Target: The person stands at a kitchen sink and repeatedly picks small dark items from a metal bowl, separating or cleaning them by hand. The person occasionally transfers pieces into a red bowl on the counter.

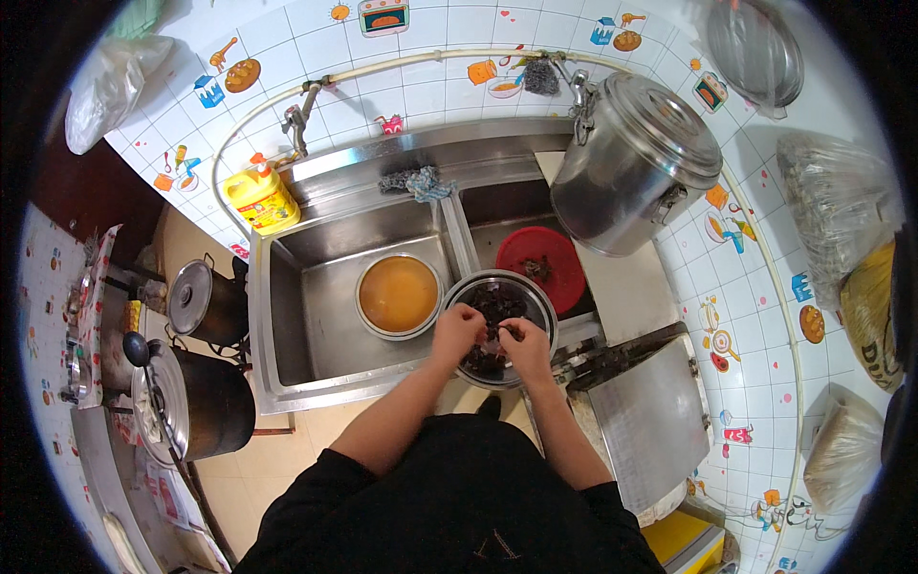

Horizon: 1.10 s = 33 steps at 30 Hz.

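Both my hands are over a round stainless steel bowl [543, 305] at the front of the sink divider. Dark, crinkled pieces of food [495, 301], which look like wood ear fungus, fill much of its bottom. My right hand [527, 348] pinches a small dark piece between thumb and fingertips. Close to it, my left hand [460, 331] has its fingers drawn together; whether anything is between them is hidden. Just behind the bowl, a red plastic basin [570, 269] in the right sink holds a small heap of brown scraps.
A metal basin [358, 295] of orange-brown liquid stands in the left sink [330, 355]. A yellow detergent jug [262, 197] is at the back left corner. A large lidded steel pot [609, 179] occupies the right ledge. Taps [295, 123] project from the wall. Dark pots [219, 405] stand left.
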Available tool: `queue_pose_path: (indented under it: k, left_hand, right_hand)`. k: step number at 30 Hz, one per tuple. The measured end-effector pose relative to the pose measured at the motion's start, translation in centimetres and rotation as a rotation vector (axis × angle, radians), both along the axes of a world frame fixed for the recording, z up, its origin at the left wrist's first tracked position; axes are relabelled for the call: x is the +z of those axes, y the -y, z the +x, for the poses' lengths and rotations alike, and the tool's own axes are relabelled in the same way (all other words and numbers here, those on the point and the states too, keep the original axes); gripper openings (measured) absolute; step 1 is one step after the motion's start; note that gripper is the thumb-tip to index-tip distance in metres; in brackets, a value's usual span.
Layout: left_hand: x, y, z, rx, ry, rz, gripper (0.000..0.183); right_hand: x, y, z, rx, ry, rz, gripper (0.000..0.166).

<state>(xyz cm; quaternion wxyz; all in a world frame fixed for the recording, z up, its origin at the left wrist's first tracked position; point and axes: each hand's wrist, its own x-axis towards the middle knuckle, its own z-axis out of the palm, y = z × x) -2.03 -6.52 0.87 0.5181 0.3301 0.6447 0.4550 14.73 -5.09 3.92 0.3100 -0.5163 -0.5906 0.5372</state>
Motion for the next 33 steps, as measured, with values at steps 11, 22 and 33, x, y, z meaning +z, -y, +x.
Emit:
queue_pose_path:
  k: [11,22,33]
  left_hand:
    - [2.1,0.4,0.9,-0.204,0.174,0.085,0.019]
    - [2.9,0.6,0.0,-0.379,-0.023,0.079,0.022]
    - [3.3,1.0,1.4,-0.233,-0.511,0.22,0.019]
  right_hand:
    - [0.5,-0.2,0.6,0.032,0.103,0.102,0.028]
    - [-0.5,-0.2,1.3,0.046,0.144,0.135,0.021]
    - [-1.6,-0.2,0.7,-0.113,-0.177,-0.159,0.02]
